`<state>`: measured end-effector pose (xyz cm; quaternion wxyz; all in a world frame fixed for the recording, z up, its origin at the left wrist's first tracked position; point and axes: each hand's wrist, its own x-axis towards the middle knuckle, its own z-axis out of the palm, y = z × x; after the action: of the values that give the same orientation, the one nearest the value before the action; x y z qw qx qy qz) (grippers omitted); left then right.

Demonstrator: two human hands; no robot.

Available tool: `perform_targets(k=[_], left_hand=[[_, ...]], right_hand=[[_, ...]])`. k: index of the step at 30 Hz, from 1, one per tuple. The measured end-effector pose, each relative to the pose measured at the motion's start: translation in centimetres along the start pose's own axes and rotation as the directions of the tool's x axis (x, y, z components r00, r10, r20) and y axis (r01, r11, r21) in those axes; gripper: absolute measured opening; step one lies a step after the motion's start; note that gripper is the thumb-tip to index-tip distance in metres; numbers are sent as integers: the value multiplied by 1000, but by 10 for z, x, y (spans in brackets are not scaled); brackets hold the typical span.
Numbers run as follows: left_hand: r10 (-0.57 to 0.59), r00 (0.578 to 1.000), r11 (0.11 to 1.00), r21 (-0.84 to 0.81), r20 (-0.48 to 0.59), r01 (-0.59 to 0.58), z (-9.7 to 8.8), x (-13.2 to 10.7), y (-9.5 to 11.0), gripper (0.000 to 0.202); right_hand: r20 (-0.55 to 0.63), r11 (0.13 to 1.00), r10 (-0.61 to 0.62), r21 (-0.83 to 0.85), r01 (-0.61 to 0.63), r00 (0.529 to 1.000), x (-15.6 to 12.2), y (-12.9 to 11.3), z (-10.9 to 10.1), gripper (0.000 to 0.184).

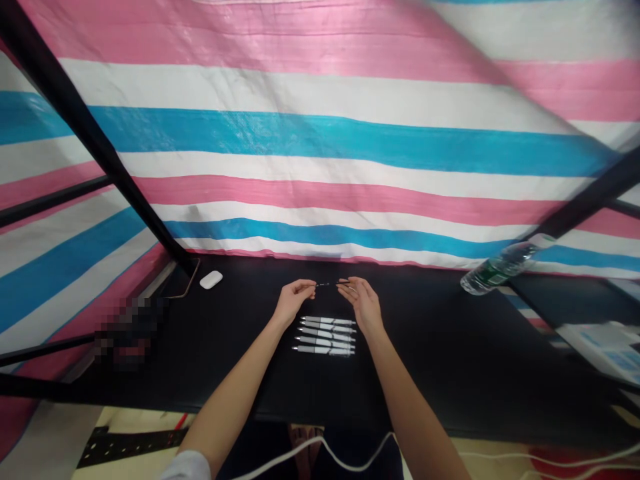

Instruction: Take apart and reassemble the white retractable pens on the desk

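pinched narrow, your left hand (299,300) and right hand (362,304) both grip a thin dark rod (327,284) at its ends between the fingertips, palms turned toward each other. it's too small to make out clearly, though it may be a pen refill. you're holding it level, just past the far end of a row of white retractable pens (327,337), which lie side by side between your forearms with their tips toward your left.

all of this is over a black tabletop (450,347). well off to your left, a white earbud case (211,280) lies near the foot of a black frame pole (107,163), and a pixelated patch (130,330) hides something below it. off to your right, a clear plastic water bottle (503,269) with a green label tilts near the table's far corner. a pink, white and blue striped tarp (320,167) hangs behind the table, and a white cable (320,448) loops below its near edge.
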<state>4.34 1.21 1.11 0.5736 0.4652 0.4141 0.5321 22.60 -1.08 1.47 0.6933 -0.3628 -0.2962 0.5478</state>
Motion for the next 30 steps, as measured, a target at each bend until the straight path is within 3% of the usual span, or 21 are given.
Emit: perform_targets(k=[10,19,22,26,30], left_hand=[[-1,999,1000,17,37,0,3,-2,1,25],[18,996,985,171,91,-33,8,-7,2,23],[89,991,975,194,98,-106,5,-5,4,28],[174,985,959,232,-24,-163,-10,4,9,25],[334,940,849,456,-72,-267,-31,11,14,16]], right_hand=[[62,999,-4,-41,7,998,-1,3,0,27],[119,994,106,-52,-100,987,-5,5,5,28],[97,994,111,-20,-110,989,-4,6,4,28],[14,990,124,68,-124,992,2,4,-3,22],[-67,983,132,135,-122,989,9,0,-11,17]])
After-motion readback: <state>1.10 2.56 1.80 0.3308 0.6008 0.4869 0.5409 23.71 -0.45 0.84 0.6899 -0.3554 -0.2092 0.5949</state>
